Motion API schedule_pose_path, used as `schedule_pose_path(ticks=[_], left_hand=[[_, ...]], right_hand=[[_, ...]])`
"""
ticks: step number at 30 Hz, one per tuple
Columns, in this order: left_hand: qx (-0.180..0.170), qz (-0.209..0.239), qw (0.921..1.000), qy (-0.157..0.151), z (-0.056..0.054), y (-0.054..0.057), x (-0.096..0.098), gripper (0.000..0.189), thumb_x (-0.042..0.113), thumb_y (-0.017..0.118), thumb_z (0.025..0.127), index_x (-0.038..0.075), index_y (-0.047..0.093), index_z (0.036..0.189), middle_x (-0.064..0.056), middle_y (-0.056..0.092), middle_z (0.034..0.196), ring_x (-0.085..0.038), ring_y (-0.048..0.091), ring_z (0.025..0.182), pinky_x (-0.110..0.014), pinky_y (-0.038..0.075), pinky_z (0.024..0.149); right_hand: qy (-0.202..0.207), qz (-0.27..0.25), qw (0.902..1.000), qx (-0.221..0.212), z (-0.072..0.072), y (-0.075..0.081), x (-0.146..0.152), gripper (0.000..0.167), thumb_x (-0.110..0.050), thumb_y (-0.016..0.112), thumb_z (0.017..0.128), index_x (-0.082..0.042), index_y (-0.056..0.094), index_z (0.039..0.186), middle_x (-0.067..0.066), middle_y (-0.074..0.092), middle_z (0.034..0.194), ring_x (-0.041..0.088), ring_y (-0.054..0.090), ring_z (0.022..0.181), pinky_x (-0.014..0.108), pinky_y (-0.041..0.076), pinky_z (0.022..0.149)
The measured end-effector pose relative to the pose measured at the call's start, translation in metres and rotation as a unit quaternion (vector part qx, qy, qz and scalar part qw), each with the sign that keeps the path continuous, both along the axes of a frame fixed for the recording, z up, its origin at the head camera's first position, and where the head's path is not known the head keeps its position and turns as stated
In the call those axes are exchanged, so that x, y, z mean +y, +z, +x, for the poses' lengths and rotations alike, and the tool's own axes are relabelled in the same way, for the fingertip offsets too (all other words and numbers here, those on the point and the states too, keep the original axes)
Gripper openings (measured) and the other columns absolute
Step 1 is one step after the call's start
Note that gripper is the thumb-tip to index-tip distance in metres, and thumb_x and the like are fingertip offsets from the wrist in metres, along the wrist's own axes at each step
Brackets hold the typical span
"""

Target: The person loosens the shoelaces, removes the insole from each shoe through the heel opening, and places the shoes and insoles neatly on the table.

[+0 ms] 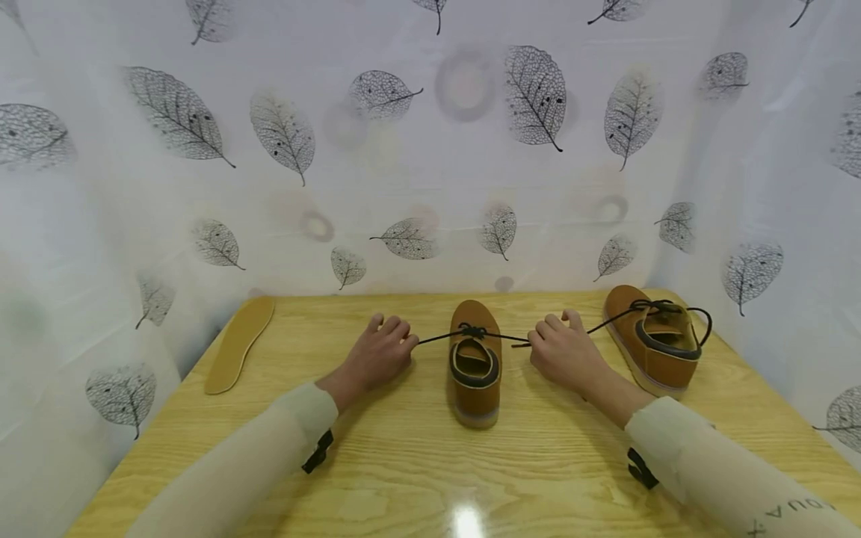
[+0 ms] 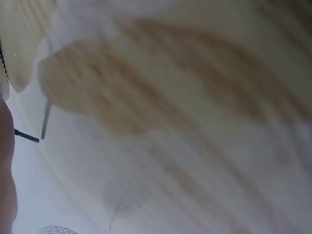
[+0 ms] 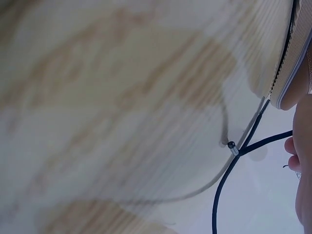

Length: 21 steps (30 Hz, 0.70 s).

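A brown low shoe stands upright mid-table, toe away from me and heel towards me. Its black laces cross in a knot over the tongue. On the left, my left hand pinches one lace, stretched straight from the knot. My right hand grips the other lace, pulled out to the right. A dark lace tip pokes past the fingers in the left wrist view. Black laces run below the right hand in the right wrist view.
A second brown shoe sits at the back right, one of its black laces trailing towards my right hand. A tan insole lies at the far left of the wooden table. Behind hangs a leaf-patterned white curtain.
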<state>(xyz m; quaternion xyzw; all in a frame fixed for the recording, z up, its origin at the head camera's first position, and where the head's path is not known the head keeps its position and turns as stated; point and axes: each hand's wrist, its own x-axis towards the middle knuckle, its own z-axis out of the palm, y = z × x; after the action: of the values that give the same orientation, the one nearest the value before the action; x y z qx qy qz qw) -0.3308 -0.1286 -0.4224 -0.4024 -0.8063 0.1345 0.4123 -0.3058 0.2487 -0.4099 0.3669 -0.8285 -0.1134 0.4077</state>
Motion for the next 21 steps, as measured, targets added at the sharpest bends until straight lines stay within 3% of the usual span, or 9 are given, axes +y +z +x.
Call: schedule_pose_path(ticks=[6,16,21], left_hand=[[0.009,-0.004,0.9999,-0.006,0.002,0.001,-0.004,0.015,0.021,0.046,0.094,0.014,0.060,0.093,-0.005,0.058,0.091,-0.025,0.049,0.083,-0.043,0.034,0.081],[-0.003,-0.007,0.9996,-0.026,0.001,0.001,-0.012,0.017,0.022,0.046,0.096,0.013,0.059,0.091,-0.005,0.057,0.090,-0.025,0.047,0.083,-0.043,0.034,0.080],[-0.016,-0.006,0.9997,-0.018,0.003,0.002,-0.013,0.017,0.022,0.045,0.098,0.014,0.059,0.094,-0.004,0.057,0.093,-0.025,0.048,0.085,-0.044,0.034,0.082]], right_hand=[[-0.004,0.003,1.0000,0.006,0.000,0.001,0.001,0.016,-0.013,0.049,0.086,-0.005,0.059,0.076,0.009,0.058,0.075,0.026,0.048,0.070,0.054,0.041,0.081],[0.002,0.003,0.9999,0.015,0.001,0.002,0.002,0.022,-0.014,0.043,0.089,-0.006,0.058,0.075,0.009,0.057,0.073,0.025,0.047,0.069,0.053,0.040,0.078],[0.000,0.001,0.9999,0.015,0.001,0.002,0.002,0.030,-0.015,0.035,0.093,-0.006,0.057,0.074,0.008,0.054,0.072,0.025,0.044,0.068,0.052,0.039,0.078]])
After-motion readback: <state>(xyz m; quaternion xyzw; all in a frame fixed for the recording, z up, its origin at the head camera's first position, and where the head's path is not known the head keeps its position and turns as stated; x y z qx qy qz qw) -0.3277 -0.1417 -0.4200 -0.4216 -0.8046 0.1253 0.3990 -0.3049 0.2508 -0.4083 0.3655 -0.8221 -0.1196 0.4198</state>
